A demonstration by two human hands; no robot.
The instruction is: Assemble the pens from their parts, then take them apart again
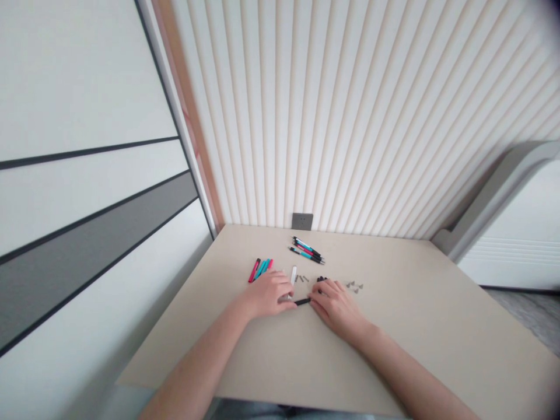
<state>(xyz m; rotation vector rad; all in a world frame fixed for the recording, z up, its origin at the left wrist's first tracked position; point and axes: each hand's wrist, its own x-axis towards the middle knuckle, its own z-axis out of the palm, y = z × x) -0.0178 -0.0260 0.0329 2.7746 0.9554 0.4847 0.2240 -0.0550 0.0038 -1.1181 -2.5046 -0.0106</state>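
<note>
A short black pen part (pixel 303 301) lies between my two hands, low over the table. My left hand (pixel 269 293) has its thumb and fingertips closed at the part's left end. At the right end, the fingers of my right hand (pixel 335 304) pinch it. White thin refills (pixel 293 273) run up from beside my left fingertips, partly covered by them. Small dark springs (pixel 301 279) lie just beyond the gap between the hands. Several small black pieces (pixel 321 279) sit at my right fingers, partly hidden. Past my left hand are pink and blue pen barrels (pixel 261 269).
Several pens in black, blue and pink (pixel 307 251) lie in a pile farther back. Small grey metal tips (pixel 355 286) are scattered right of my right hand. The beige table (pixel 394 274) meets a ribbed wall with a dark socket (pixel 302 221). A white cabinet stands left.
</note>
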